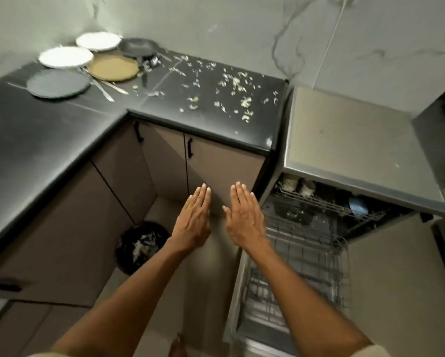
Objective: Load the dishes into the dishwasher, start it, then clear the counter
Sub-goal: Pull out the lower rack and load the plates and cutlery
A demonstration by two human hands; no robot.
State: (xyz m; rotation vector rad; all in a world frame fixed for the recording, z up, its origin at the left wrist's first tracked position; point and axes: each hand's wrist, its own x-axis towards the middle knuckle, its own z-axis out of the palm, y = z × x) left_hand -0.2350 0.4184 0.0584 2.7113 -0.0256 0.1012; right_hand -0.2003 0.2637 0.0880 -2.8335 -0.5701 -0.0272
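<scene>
My left hand and my right hand hover flat, fingers straight, side by side in front of the lower cabinets, holding nothing. To their right the dishwasher stands open with its lower rack pulled out and its upper rack holding cups and a bowl. Far back left on the black counter lie two white plates, a tan plate, a dark plate and a dark pan, with cutlery beside them.
Food scraps are scattered over the counter's right part. A black-lined bin with waste in it sits on the floor in the cabinet corner, left of my hands. A marble wall rises behind the counter.
</scene>
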